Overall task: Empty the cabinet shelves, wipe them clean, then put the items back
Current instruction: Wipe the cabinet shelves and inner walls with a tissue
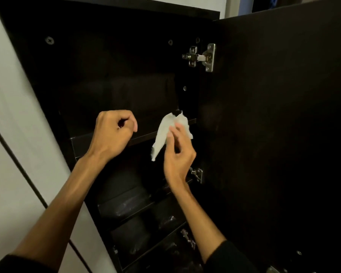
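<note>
Cabinet shelf [146,134], white tissue [165,133] in right hand [178,154]

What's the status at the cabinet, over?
Right hand pinches white wipe at upper shelf. Left hand curled, holding nothing. Lower shelves hold dark items.

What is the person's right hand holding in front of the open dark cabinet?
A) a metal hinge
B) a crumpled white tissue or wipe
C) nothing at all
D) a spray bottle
B: the right hand pinches a crumpled white wipe between its fingertips, just in front of the shelf edge, while the left hand is curled and holds nothing.
</note>
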